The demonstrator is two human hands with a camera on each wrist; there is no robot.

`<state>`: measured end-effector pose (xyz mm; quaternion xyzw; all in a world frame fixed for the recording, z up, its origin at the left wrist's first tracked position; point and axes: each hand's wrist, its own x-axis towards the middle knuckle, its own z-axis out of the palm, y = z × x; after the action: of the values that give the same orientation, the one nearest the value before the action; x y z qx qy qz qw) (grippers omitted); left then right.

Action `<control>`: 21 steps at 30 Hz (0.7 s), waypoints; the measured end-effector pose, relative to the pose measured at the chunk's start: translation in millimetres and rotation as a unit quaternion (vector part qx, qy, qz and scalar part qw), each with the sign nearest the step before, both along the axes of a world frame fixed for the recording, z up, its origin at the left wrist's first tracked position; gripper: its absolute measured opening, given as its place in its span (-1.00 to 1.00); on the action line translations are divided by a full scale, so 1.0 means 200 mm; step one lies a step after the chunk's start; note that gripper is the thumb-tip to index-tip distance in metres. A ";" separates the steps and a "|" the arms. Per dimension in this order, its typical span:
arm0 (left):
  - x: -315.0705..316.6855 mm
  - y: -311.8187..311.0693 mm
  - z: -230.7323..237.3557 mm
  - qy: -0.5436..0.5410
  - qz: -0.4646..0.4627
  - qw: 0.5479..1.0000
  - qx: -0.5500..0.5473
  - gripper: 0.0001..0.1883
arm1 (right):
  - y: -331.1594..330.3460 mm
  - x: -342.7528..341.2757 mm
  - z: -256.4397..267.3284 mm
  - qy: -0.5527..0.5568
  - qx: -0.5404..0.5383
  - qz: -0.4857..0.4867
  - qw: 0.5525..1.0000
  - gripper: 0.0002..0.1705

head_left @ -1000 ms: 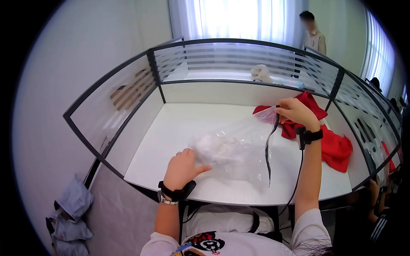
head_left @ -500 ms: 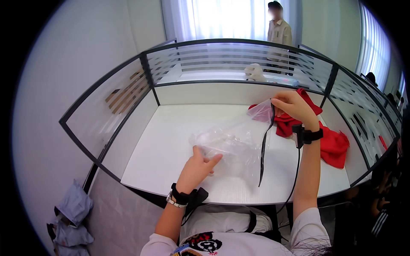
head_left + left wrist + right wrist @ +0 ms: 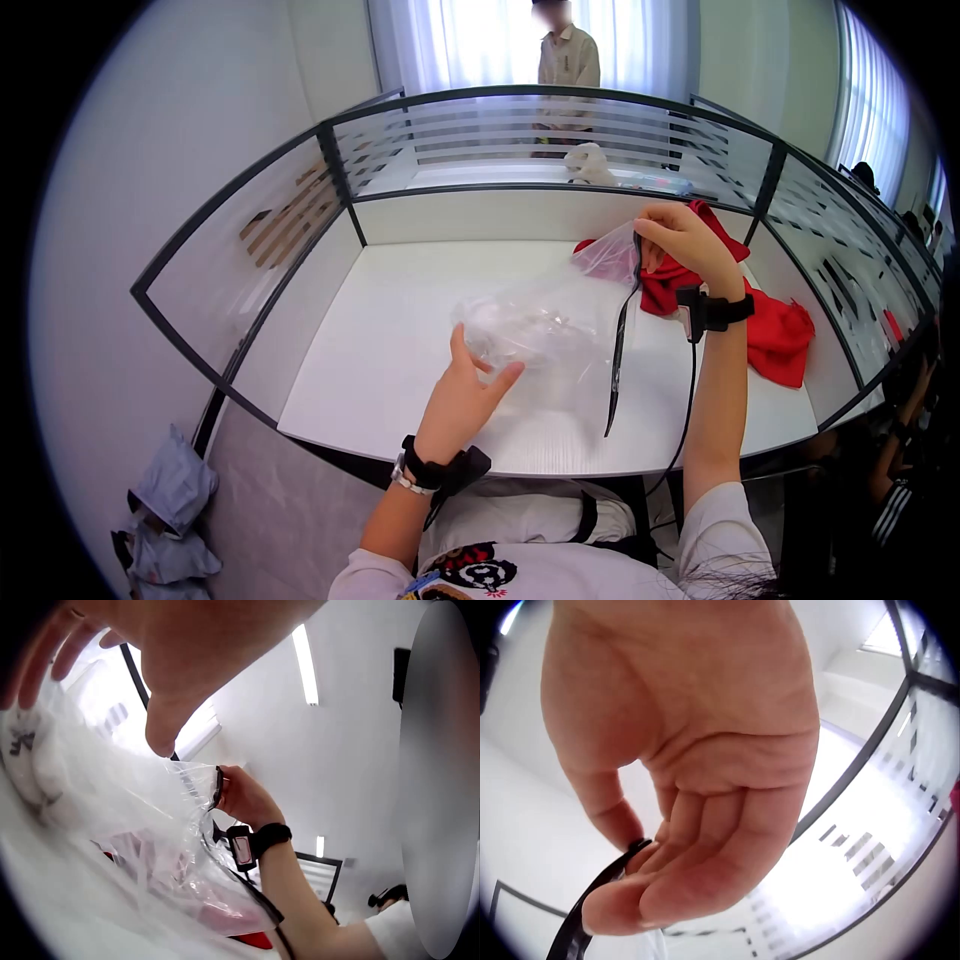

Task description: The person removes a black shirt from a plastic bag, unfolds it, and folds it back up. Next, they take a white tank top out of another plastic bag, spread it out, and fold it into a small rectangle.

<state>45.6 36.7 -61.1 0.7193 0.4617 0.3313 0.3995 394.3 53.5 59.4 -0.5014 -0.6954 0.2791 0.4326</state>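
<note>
While pinching the black edge strip [image 3: 617, 355] of a clear plastic bag [image 3: 568, 335] in the right hand [image 3: 683, 238], holds that side up off the white desk [image 3: 350, 350] in the head view. Below and to the left of this pinch, reaches to the near side of the bag with the left hand [image 3: 455, 395], keeping thumb and index finger spread. Appears to have a white bundle [image 3: 508, 325] in or under the crumpled film, just beyond the left fingertips. Behind and beside the right grip, shows red cloth [image 3: 775, 345], apparently not in use.

In the left wrist view, shows dark marks on the white bundle at the left fingertips, with film across part of it. With fingers loosely extended and thumb apart, seems to touch rather than grasp; cannot tell about firm contact.

In the right wrist view, shows right thumb and bent fingers meeting on the black edge strip, trailing down from the pinch.

Judging by this, looks partway along: done, securing one edge of the bag and placing the left hand by the bundle; left, probably, gripping the bundle and finishing the bag handling. Cannot tell whether packing or unpacking.
</note>
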 end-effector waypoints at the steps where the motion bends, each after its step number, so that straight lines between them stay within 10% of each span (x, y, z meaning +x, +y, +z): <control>1: 0.01 -0.03 -0.01 0.091 0.055 0.985 0.139 -0.16 | -0.01 -0.01 0.01 0.002 -0.016 0.007 1.000 -0.72; 2: 0.02 -0.03 -0.02 0.094 0.113 0.940 0.308 -0.29 | -0.03 -0.02 0.02 -0.004 -0.021 0.011 1.000 -0.71; 6: -0.06 -0.04 0.08 0.078 0.060 0.931 0.352 -0.78 | -0.06 -0.04 0.04 -0.001 -0.033 0.018 0.999 -0.72; 10: 0.00 -0.08 0.07 0.067 -0.132 0.921 0.361 -0.73 | -0.05 -0.06 0.04 0.003 -0.010 0.019 1.000 -0.73; 21: 0.05 -0.03 -0.03 0.159 -0.077 0.854 0.489 -0.87 | 0.04 -0.05 -0.04 -0.025 0.051 -0.065 0.996 -0.71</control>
<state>56.5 31.7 -66.6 0.8982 0.2401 0.3636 -0.0583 385.1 62.3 50.9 -0.5298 -0.6852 0.2022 0.4570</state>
